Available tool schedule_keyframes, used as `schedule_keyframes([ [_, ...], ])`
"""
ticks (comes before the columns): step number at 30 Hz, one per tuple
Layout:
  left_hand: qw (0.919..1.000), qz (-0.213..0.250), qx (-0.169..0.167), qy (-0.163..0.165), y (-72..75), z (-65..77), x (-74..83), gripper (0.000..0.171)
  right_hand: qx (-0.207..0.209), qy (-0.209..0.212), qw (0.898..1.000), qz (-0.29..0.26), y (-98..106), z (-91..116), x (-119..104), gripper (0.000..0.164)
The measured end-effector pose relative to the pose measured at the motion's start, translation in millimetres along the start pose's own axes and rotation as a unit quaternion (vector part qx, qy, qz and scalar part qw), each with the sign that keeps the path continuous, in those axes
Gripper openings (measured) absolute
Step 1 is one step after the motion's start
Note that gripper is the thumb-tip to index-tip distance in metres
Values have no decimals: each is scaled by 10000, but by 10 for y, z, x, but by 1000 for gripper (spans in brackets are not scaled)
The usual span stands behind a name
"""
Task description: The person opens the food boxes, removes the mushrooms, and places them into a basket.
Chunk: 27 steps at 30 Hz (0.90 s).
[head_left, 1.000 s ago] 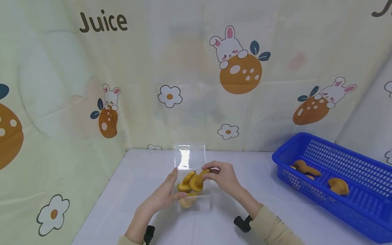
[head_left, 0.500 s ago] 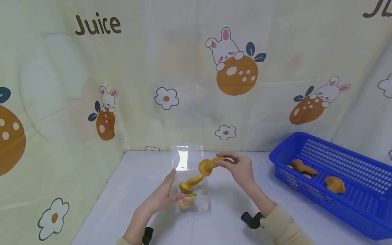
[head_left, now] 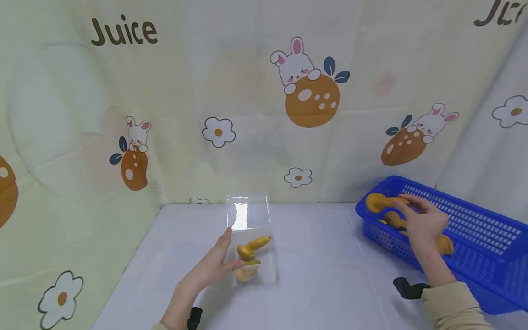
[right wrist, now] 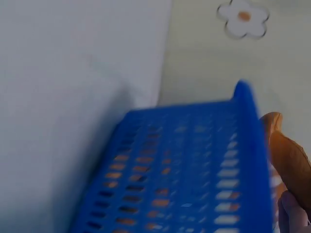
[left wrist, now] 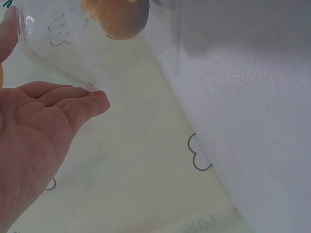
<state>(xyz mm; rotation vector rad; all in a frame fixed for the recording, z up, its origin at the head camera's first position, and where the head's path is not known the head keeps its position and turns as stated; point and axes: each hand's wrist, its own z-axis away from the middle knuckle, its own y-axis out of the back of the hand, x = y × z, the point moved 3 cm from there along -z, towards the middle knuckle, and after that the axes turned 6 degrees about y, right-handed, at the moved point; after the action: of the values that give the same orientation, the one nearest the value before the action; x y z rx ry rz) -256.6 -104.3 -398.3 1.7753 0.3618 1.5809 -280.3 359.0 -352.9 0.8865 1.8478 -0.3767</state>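
Note:
My right hand pinches a yellow-brown mushroom by its stem, cap pointing left, above the left end of a blue basket. In the right wrist view, that mushroom shows at the right edge beyond the basket wall. A clear plastic box with its lid raised stands on the table. Inside lie a mushroom and, partly behind the front wall, another. My left hand rests against the box's left side, fingers extended; its fingertips touch the box in the left wrist view.
More mushrooms lie in the basket, one below the held one and another partly hidden by my right hand. A white cloth covers the table. A printed curtain hangs behind it.
My right hand has lifted the mushroom out of the clear box and carried it right, over the blue basket. The left hand has stayed against the box. The head view has shifted slightly right.

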Motion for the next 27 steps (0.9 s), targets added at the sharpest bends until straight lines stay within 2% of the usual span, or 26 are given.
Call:
schedule_keyframes([
  [2, 10000, 23, 5, 40, 6, 0, -8, 92, 131, -284, 9995, 45, 78, -55, 122, 41],
  [6, 10000, 24, -2, 66, 5, 1, -18, 92, 33, -547, 9984, 137, 125, -98, 252, 43],
  [13, 10000, -3, 78, -19, 7, 8, 9, 90, -256, -434, 9977, 443, 115, -113, 234, 42],
  [18, 9999, -1, 88, 91, 19, 28, 16, 91, -186, -552, 9974, 414, 105, -94, 224, 36],
  [23, 10000, -12, 44, 70, 9, 21, 16, 91, -164, -406, 9987, 272, 93, -73, 210, 36],
  [27, 10000, -20, 18, 74, -6, 4, 21, 91, -428, -120, 9989, 162, 39, -10, 148, 34],
])
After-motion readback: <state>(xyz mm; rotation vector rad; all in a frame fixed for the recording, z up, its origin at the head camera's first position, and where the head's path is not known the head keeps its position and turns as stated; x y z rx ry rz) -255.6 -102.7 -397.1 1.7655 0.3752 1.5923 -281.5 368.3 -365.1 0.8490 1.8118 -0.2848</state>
